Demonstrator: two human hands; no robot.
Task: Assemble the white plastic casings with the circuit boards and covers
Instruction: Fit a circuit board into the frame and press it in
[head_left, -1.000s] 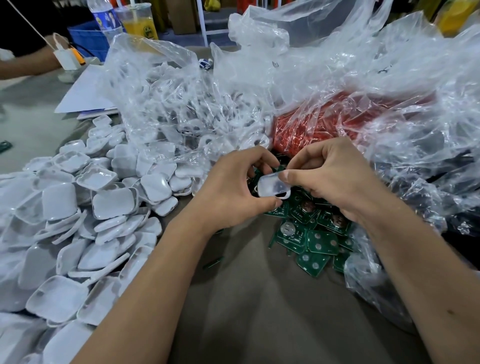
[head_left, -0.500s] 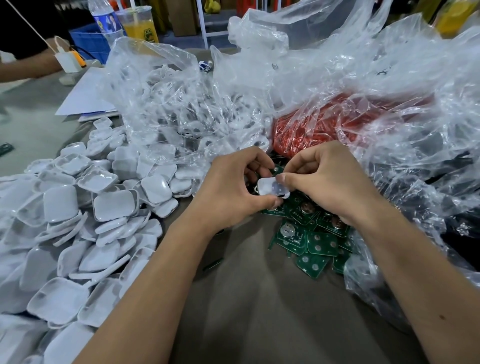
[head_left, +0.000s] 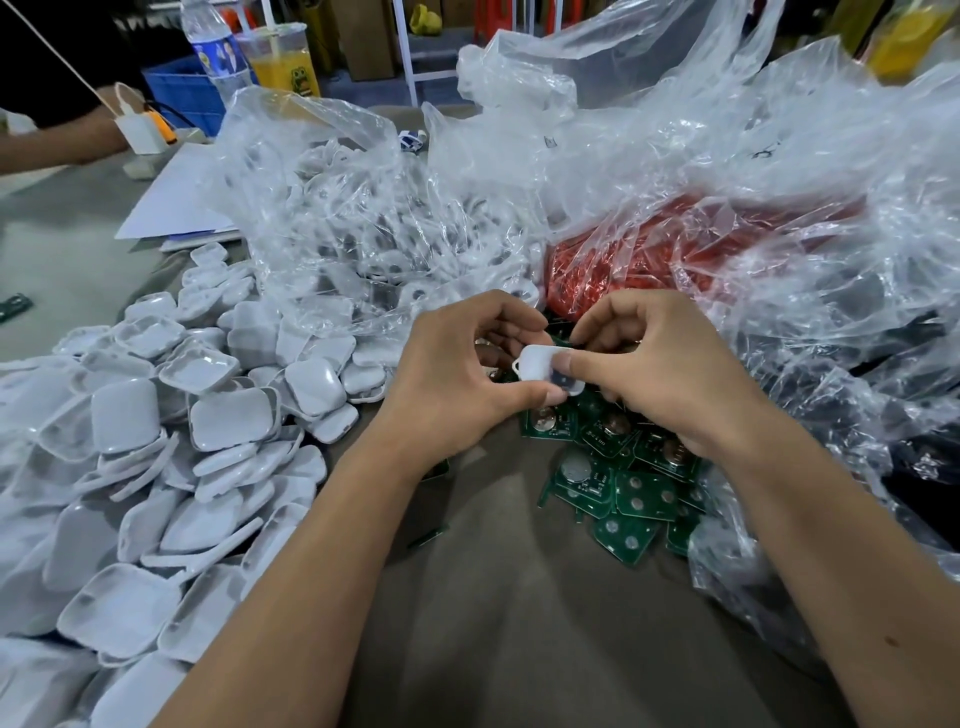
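**Two hands, one casing: handling notes**

Both hands hold a single white casing (head_left: 543, 370) between them, just above the heap of green circuit boards (head_left: 613, 467). The left hand (head_left: 457, 379) pinches it, thumb under the near edge and fingers curled over the far edge. The right hand (head_left: 660, 374) grips it too, thumb tip pressed on the upper face and fingers curled behind.

Handling judgement: the casing is a small, thin moulded shell, likely very light, stiff and smooth, so prone to slipping. Grip by the rim edges and press evenly; the small loop at the corner beside the left thumb looks fragile.

Not resolvable: a dark area shows just beneath the right thumb, but whether a board is seated inside cannot be told. The right fingertips are hidden behind the casing. Loose casings (head_left: 208, 415) lie well left of the left hand.
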